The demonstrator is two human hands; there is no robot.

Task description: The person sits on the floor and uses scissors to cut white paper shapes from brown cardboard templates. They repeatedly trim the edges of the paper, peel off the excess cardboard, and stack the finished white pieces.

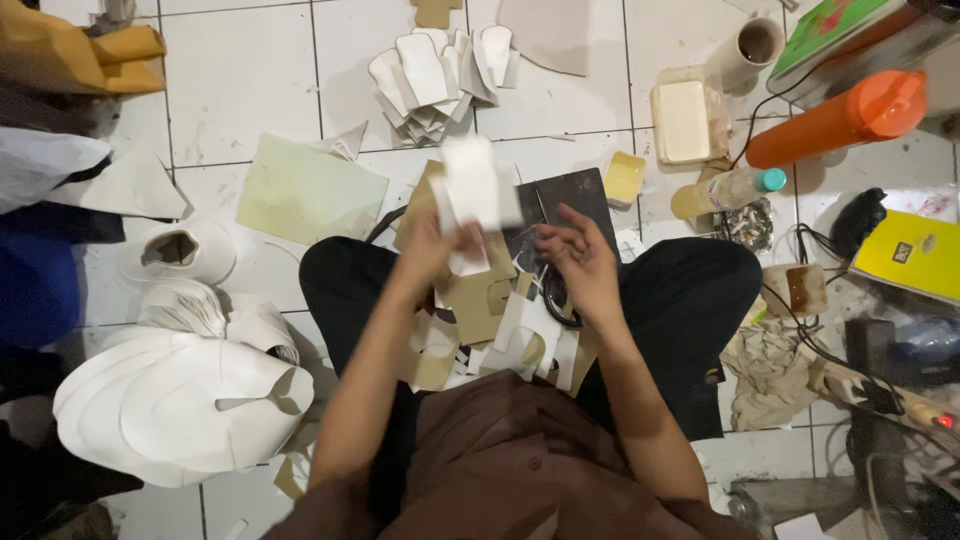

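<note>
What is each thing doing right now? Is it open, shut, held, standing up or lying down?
left hand: raised, gripping the white cut piece
white cut piece: held up, blurred
right hand: open, fingers spread, holding nothing
orange bottle: lying on its side, cap on
small clear bottle: lying down, teal cap on
cup: tipped over, mouth showing
white stack: piled loosely on the floor
scissors: resting on the lap, partly hidden

Your left hand (432,245) pinches a matt white paper-like cutout (470,190), blurred. Just below that grip lie matt tan card scraps (478,300). Beyond it, a dark, faintly sheened cutting mat (570,195); farther right, a glossy orange plastic bottle (838,118).
</note>
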